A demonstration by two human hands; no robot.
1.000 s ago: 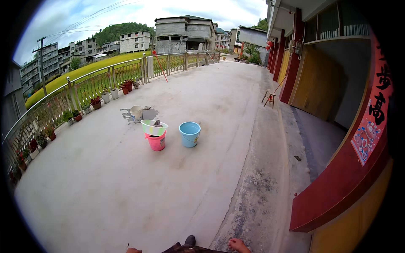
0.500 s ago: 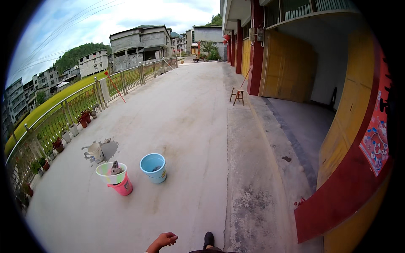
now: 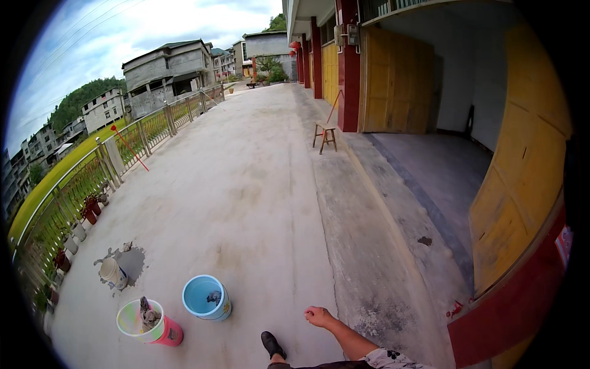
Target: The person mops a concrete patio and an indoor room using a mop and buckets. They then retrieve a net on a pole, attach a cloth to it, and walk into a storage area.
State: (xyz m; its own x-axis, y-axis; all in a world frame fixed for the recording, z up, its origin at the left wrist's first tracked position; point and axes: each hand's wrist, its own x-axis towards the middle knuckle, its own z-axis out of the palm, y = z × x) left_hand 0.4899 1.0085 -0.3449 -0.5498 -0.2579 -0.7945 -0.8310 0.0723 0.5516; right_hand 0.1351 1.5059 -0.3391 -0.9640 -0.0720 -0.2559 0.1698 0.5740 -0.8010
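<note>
The right hand (image 3: 319, 316) hangs low near the bottom, fingers curled in and holding nothing. The blue bucket (image 3: 206, 297) sits on the ground just to its left. A pink bucket (image 3: 149, 322) stands beside that. A stool (image 3: 324, 136) is far off.

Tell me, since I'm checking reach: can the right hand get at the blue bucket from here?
Probably not yet: the right hand is empty, well right of the blue bucket; bare concrete between, nothing blocking.

Right hand (image 3: 319, 317) loosely curled, forearm extended
</note>
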